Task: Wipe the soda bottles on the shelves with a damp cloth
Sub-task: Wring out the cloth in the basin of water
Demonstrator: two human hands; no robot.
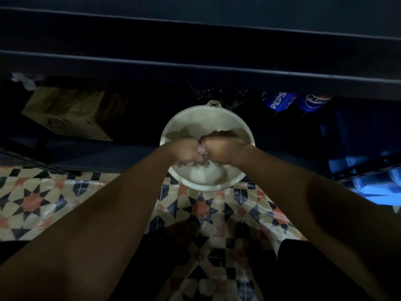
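Wringing pose in head view: left hand (pixel 186 154) and right hand (pixel 221 151) both clenched on a pale cloth (pixel 201 148), fists touching, over a white basin (pixel 173 131); contents unclear. Basin sits on star-patterned tile floor (pixel 32 200). Pepsi bottles (pixel 280 101) lie on dark low shelf (pixel 195 59) behind; cardboard box (pixel 67 114) left.

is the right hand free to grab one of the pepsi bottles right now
Probably not yet: the right hand and left hand both grip the cloth over the basin. The Pepsi bottles sit beyond, nothing blocking the way.
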